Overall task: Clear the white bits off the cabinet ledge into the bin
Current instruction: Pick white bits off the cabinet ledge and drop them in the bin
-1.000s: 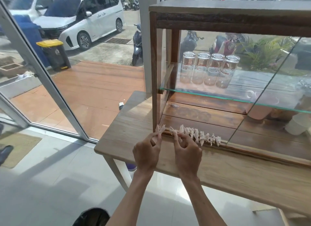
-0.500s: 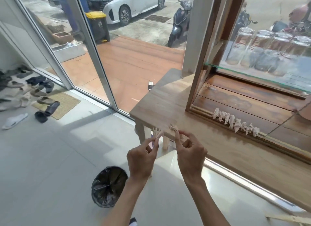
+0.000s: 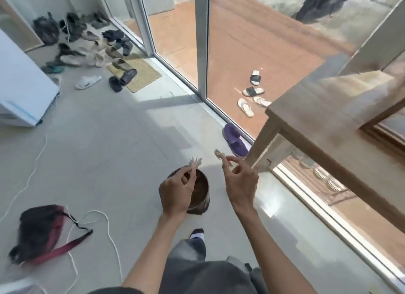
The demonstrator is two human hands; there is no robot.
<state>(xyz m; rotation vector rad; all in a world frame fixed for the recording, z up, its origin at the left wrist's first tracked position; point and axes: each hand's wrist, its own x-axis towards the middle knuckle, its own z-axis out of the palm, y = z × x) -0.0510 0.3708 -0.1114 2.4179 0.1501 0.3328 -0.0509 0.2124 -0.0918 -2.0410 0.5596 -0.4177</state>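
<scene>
- The left hand (image 3: 175,193), at lower centre of the frame, has a tight fingertip grip on a small cluster of white bits (image 3: 194,162) that stick up above the thumb and forefinger.
- The right hand (image 3: 241,182), just right of centre, pinches a second cluster of bits (image 3: 219,154) the same way; its other fingers are curled loosely.
- The bin (image 3: 200,189), a small dark round one on the floor, sits below and between the two hands, partly hidden behind the left hand.
- The left cluster looks to be over the bin's far rim; the right one appears to hang outside the rim, toward the desk (image 3: 328,109) at the right of the frame.
- To drop cleanly, I judge both hands should move in over the mouth and go lower before the fingers part, since light bits may drift.
- The right hand seems to need the bigger shift, leftward in the frame.
- The cabinet ledge is mostly out of view at the right edge; whether bits remain there cannot be told.
</scene>
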